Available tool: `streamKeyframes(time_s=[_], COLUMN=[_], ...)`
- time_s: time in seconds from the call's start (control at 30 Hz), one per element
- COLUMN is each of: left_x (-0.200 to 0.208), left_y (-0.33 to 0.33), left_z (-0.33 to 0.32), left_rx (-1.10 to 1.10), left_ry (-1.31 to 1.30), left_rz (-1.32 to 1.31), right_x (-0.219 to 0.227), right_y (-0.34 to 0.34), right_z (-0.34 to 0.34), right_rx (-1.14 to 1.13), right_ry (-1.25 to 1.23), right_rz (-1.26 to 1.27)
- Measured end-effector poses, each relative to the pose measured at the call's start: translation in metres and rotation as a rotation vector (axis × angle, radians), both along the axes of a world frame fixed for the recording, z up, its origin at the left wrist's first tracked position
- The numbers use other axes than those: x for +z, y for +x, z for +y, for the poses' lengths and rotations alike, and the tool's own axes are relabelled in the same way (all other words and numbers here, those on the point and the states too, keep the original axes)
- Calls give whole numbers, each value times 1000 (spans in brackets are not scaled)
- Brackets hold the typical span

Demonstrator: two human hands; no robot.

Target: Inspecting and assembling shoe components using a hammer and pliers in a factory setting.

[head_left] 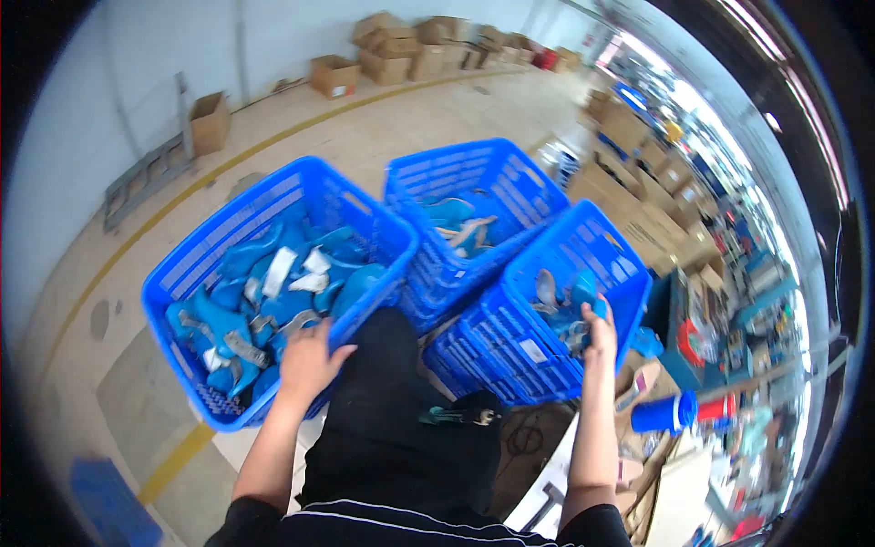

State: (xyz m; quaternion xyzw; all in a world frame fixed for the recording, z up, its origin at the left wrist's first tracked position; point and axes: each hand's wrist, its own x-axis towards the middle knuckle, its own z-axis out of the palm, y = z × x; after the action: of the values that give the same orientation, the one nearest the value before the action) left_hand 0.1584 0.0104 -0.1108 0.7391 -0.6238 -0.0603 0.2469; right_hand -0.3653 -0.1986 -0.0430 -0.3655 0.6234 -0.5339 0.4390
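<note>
A large blue plastic crate (164, 283) on the left is heaped with curved blue pieces (219, 319) like shoe lasts, some with grey metal plates, and white scraps (280, 272). My left hand (308, 360) lies over its near right rim, thumb apart, fingertips against the pieces; nothing shows in its grasp. Inside the right crate (519, 346), my right hand (597, 335) has its fingers closed around a blue shoe last (584, 288), partly hidden by the fingers. More lasts lie below it.
A third blue crate (428, 264) with a few pieces stands behind, between the two. Cardboard boxes (629, 205) are piled at the right. A blue cylindrical container (663, 413) and a red one (716, 407) stand at lower right. Open cartons (334, 76) line the far wall.
</note>
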Motion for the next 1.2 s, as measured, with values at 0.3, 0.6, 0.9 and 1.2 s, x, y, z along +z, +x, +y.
streamKeyframes(time_s=[0.3, 0.6, 0.9, 1.2], left_x=[11, -17, -119, -151], left_y=[-3, 112, 133, 123], left_z=[-28, -120, -133, -143], left_rx=[-184, -69, 389, 860], left_ry=[71, 426, 667, 65], left_rz=[206, -113, 547, 968], right_x=[-146, -106, -103, -119], right_y=[-73, -2, 4, -6], right_z=[-73, -63, -51, -71], right_rx=[-76, 179, 147, 232], right_ry=[-21, 35, 99, 84], right_rz=[578, 965, 990, 899])
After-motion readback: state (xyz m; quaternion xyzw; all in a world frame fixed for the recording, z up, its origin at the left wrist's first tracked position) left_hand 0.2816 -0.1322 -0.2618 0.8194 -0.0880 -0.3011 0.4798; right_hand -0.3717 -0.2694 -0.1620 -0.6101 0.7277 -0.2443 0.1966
